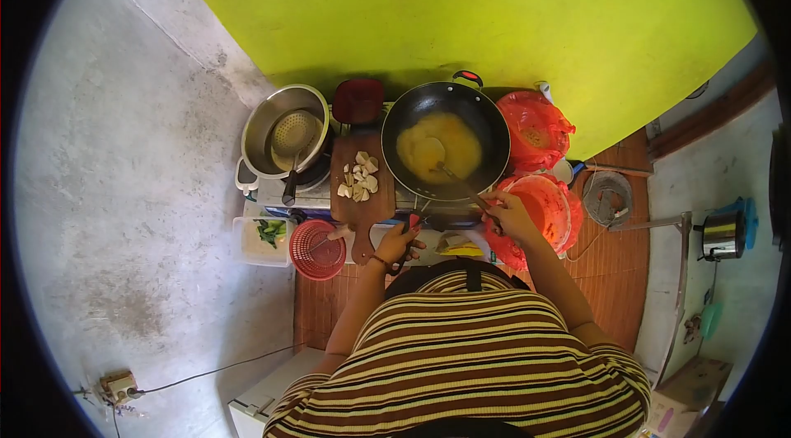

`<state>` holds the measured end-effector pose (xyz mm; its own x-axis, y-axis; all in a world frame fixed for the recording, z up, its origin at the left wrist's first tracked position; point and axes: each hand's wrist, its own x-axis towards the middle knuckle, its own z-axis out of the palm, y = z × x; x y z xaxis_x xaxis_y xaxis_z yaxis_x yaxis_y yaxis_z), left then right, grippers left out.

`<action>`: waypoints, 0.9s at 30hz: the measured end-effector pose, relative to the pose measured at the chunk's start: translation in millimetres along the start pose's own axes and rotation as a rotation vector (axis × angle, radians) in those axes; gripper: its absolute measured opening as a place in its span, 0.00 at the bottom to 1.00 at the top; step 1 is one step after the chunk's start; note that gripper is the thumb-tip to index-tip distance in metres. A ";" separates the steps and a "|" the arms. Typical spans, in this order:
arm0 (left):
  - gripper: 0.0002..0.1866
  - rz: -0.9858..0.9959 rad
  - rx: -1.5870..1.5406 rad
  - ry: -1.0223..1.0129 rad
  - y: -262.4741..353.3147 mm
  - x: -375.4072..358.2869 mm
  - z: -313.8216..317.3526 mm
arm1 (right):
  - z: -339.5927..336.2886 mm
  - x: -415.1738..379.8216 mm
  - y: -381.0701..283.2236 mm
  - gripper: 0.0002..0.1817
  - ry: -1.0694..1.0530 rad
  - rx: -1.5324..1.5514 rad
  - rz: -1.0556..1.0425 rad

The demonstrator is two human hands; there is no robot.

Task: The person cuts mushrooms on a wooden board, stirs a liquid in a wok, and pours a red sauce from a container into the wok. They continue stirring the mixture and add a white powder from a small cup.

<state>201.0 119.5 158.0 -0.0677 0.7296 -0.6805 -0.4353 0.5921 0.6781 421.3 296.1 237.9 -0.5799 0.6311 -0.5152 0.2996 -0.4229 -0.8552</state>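
A black wok (401,121) holds a yellowish liquid (457,141). Closed around the wok's near handle, which is black with a red part, is my left hand (395,245). My right hand (511,217) grips the long handle of a ladle (465,187); its round bowl lies in the liquid. Left of the wok, white chopped pieces (359,177) rest on a wooden cutting board (381,206), whose handle reaches down close to my left hand. A red plastic basket (318,250) stands just left of that hand.
A steel pot (251,137) with a perforated skimmer (294,133) stands at the left, beside a dark red bowl (359,100). A clear container (247,240) holds green leaves. Red bag-lined containers (540,121) sit right of the wok. A green wall (461,9) rises behind.
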 end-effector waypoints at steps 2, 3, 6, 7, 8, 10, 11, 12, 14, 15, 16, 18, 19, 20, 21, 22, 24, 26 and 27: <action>0.14 0.008 0.011 0.009 2.2 -1.2 2.1 | 1.0 -5.1 0.5 0.14 -0.002 0.023 -0.010; 0.14 0.008 0.011 0.009 1.6 -0.7 2.0 | 1.2 -7.5 -1.9 0.14 -0.003 0.033 -0.021; 0.15 0.012 0.017 0.009 0.2 -0.1 0.3 | -0.2 -11.0 -6.6 0.14 0.014 0.024 -0.076; 0.16 0.015 0.022 0.009 -0.4 -0.7 -0.2 | -2.6 -10.3 -5.4 0.15 0.033 -0.007 -0.108; 0.16 0.018 0.026 0.009 -0.4 -0.8 -0.2 | -5.2 -9.4 -3.8 0.15 0.052 -0.037 -0.140; 0.16 0.016 0.026 0.013 -0.1 -1.0 0.3 | -10.4 -3.1 1.6 0.16 0.168 -0.178 -0.213; 0.16 0.015 0.025 0.016 0.1 -1.1 0.5 | -12.5 -0.4 3.3 0.16 0.225 -0.249 -0.250; 0.16 0.014 0.023 0.021 0.3 -1.0 0.8 | -12.9 -0.6 0.8 0.17 0.295 -0.372 -0.324; 0.16 0.011 0.019 0.030 0.5 -1.0 1.8 | -13.5 -3.6 -5.9 0.18 0.435 -0.619 -0.473; 0.16 0.014 0.011 0.027 0.2 -1.3 2.3 | -13.9 -4.4 -6.8 0.18 0.448 -0.636 -0.453; 0.15 0.017 0.002 0.025 0.1 -1.6 2.8 | -14.8 -5.2 -7.4 0.18 0.461 -0.652 -0.433; 0.14 0.019 0.004 0.027 0.9 -2.2 3.6 | -20.8 -0.8 2.3 0.18 0.456 -0.655 -0.439; 0.14 0.018 0.014 0.031 1.8 -2.9 3.8 | -25.3 6.5 16.4 0.18 0.436 -0.641 -0.466; 0.14 0.017 0.023 0.036 2.1 -3.4 3.9 | -30.7 12.9 29.5 0.18 0.416 -0.627 -0.492; 0.14 0.020 0.026 0.034 0.2 -2.2 2.7 | -27.6 9.8 26.2 0.18 0.334 -0.462 -0.362; 0.14 0.023 0.029 0.032 -2.2 0.2 0.8 | -24.3 6.3 23.3 0.18 0.251 -0.298 -0.232; 0.14 0.029 0.027 0.028 -3.1 1.6 0.2 | -16.2 -1.2 13.7 0.18 0.137 -0.071 -0.073; 0.14 0.032 0.017 0.026 -1.4 0.0 1.1 | -7.2 -8.4 3.7 0.17 0.077 0.057 -0.015; 0.14 0.033 0.015 0.028 -0.6 -0.9 1.7 | -4.7 -10.8 1.4 0.17 0.060 0.077 -0.011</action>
<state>202.8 119.1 158.7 -0.1066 0.7389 -0.6653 -0.4192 0.5733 0.7040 431.5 291.7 242.0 -0.5361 0.6729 -0.5098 0.2329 -0.4626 -0.8554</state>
